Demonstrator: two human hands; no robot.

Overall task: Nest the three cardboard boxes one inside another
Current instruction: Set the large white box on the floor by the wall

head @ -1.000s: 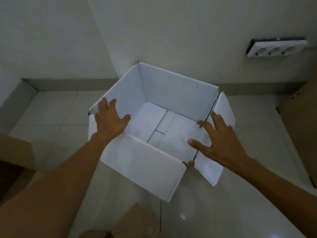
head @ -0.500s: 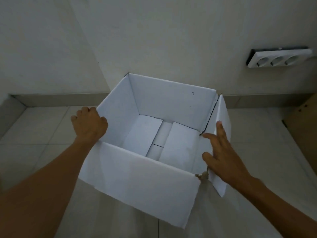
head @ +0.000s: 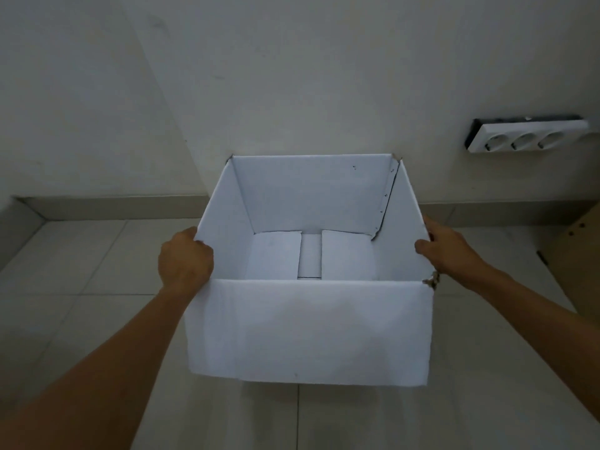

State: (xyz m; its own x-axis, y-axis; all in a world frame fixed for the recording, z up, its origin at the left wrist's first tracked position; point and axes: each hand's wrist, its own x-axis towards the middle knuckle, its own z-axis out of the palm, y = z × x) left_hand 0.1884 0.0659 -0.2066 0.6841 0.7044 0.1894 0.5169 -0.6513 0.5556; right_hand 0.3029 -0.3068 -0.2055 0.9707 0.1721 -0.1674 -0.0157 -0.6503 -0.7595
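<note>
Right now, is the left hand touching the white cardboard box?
Touching. The head view shows the left hand curled over the top edge of the open white cardboard box's left wall, with no gap; the right hand grips the opposite wall.

- setting: an indoor room, most likely a home or flat; bare corner, dim even light.
- walls (head: 292,76): plain, off-white, meeting in a vertical corner seam at upper left; no decoration.
- floor (head: 81,303): large pale glossy tiles with thin grout lines, slightly reflective.
- skirting (head: 113,207): a low tiled band along the foot of both walls, same tone as the floor.
- triple socket strip (head: 526,136): white, three round outlets in a row, fixed low on the right-hand wall on a dark backing.
- brown cardboard (head: 581,254): flat panel at the right edge, standing on the floor near the wall; cut off by the frame.
</note>
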